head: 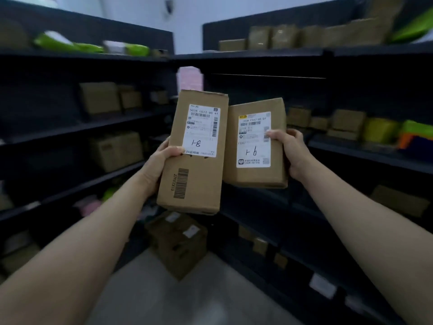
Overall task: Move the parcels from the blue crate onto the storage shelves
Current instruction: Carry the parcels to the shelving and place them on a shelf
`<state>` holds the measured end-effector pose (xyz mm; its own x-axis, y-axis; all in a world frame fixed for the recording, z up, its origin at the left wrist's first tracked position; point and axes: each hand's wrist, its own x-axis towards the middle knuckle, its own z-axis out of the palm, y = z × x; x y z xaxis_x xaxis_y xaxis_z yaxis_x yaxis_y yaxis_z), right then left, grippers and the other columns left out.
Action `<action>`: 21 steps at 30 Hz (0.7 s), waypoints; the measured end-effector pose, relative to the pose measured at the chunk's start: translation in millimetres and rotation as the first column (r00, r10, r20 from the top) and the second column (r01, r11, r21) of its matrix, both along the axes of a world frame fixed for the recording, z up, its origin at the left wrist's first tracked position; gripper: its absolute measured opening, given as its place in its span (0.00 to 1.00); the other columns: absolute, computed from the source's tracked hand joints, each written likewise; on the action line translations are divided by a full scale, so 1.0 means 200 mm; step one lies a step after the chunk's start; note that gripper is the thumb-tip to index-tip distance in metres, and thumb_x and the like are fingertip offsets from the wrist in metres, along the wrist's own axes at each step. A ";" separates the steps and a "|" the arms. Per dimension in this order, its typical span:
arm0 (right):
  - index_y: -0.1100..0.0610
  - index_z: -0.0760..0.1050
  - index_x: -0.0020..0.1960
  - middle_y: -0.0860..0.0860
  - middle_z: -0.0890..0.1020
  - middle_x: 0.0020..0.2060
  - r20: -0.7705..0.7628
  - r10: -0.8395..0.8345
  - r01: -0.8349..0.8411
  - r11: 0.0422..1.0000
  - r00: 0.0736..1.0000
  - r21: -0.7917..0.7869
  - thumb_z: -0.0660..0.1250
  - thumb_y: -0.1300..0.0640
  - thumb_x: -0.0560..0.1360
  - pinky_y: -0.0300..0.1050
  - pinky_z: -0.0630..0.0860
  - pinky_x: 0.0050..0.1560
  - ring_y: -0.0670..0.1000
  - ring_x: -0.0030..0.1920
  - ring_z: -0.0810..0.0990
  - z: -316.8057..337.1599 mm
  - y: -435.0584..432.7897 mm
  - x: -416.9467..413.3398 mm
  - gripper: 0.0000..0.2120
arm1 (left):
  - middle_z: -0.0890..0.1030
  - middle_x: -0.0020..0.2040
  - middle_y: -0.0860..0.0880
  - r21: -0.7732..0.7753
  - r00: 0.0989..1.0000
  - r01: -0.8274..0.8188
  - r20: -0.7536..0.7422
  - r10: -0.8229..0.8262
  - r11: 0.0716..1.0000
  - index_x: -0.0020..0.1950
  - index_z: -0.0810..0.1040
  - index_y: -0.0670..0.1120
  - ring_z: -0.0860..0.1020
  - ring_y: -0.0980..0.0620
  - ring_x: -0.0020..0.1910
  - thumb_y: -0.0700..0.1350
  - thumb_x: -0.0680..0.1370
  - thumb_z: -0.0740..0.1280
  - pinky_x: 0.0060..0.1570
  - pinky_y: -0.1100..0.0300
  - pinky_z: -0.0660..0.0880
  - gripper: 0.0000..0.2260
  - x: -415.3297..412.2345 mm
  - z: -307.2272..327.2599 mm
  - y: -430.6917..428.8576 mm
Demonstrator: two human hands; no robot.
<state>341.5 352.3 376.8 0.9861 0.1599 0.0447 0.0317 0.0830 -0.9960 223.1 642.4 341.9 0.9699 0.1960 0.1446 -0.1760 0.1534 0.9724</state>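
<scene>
I read mid-task: left hand (161,160) grips the tall parcel (194,184), right hand (289,151) grips the short parcel (255,174) at frame centre, neither on the shelves (351,152) yet; blue crate not in view.

Dark shelves (70,129) at nine and three o'clock carry brown boxes (99,97) and green bags (137,49), and toward six o'clock a cardboard box (178,245) sits on the grey floor (187,299).
</scene>
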 end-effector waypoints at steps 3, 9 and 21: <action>0.48 0.59 0.69 0.54 0.82 0.51 -0.002 0.160 -0.160 0.987 0.987 0.018 0.76 0.47 0.63 0.52 0.81 0.41 0.55 0.47 0.84 0.03 0.53 -0.03 0.41 | 0.85 0.50 0.45 0.028 0.991 -0.134 0.029 0.133 0.991 0.55 0.79 0.59 0.84 0.47 0.42 0.47 0.72 0.68 0.36 0.55 0.80 0.13 -0.22 0.00 0.43; 0.50 0.60 0.68 0.56 0.81 0.52 0.013 0.366 -0.366 0.927 0.930 0.076 0.77 0.49 0.60 0.56 0.82 0.45 0.57 0.47 0.84 0.02 1.48 -0.15 0.43 | 0.83 0.55 0.45 0.091 0.929 -0.367 0.093 0.359 0.926 0.62 0.75 0.58 0.83 0.46 0.45 0.47 0.72 0.68 0.39 0.53 0.80 0.19 -0.63 0.00 1.16; 0.46 0.60 0.65 0.54 0.80 0.51 -0.042 0.718 -0.719 0.695 0.695 0.002 0.77 0.49 0.63 0.56 0.81 0.45 0.56 0.48 0.83 -0.08 2.81 -0.57 0.37 | 0.81 0.59 0.44 0.094 0.703 -0.711 0.070 0.708 0.697 0.65 0.73 0.59 0.82 0.42 0.52 0.47 0.72 0.69 0.44 0.49 0.79 0.22 -1.50 -0.12 1.90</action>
<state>227.6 914.6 361.3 0.5716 0.8205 0.0040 -0.0680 0.0522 -0.9963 -76.7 1021.7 317.0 0.5453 0.8062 0.2296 -0.2153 -0.1300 0.9679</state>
